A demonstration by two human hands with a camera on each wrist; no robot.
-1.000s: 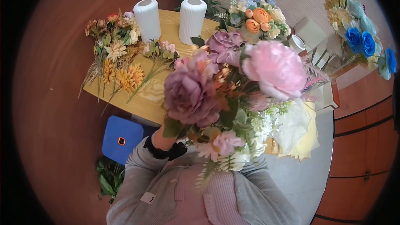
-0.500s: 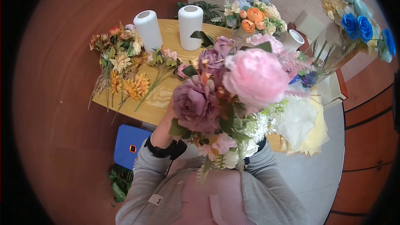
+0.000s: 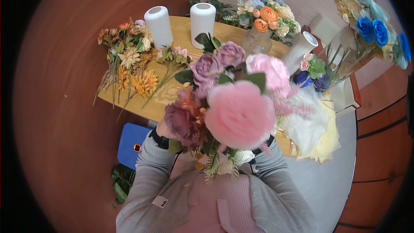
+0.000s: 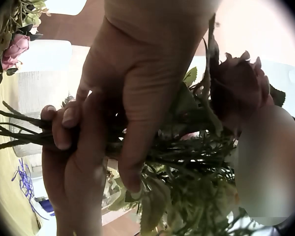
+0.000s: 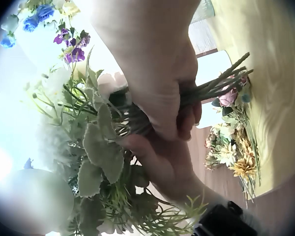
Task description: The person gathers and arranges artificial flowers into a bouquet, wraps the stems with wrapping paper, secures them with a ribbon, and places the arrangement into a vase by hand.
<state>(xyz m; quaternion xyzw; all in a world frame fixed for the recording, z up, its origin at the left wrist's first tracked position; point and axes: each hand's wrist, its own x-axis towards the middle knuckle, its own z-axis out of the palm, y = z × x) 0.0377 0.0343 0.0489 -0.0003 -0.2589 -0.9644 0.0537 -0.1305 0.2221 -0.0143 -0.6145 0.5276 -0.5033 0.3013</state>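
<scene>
Both hands grip the gathered green stems [image 4: 19,132] of a bouquet of artificial flowers, held close in front of the chest. A large pink peony [image 3: 240,115], mauve roses [image 3: 206,70] and a dark mauve bloom [image 3: 182,123] top it. In the left wrist view, the left hand [image 4: 142,83] wraps the bundle near the leaves, thumb along the stems. The right hand [image 5: 160,93] curls its fingers round the lower stems, right beside the left; bare stem ends stick out past it. From the head camera, the blooms hide most of both hands.
On the wooden table [image 3: 166,88] stand white ribbed vases [image 3: 202,25] and a glass vase [image 3: 257,42] near orange and cream flowers [image 3: 269,15]. Loose flower stems [image 3: 129,58] lie at left, wrapping sheets [image 3: 312,123] at right. A blue stool [image 3: 131,146] stands below.
The bouquet has turned and tilted in the hands: the pink peony has swung down and left toward the chest, and the white flowers have mostly gone out of sight beneath it.
</scene>
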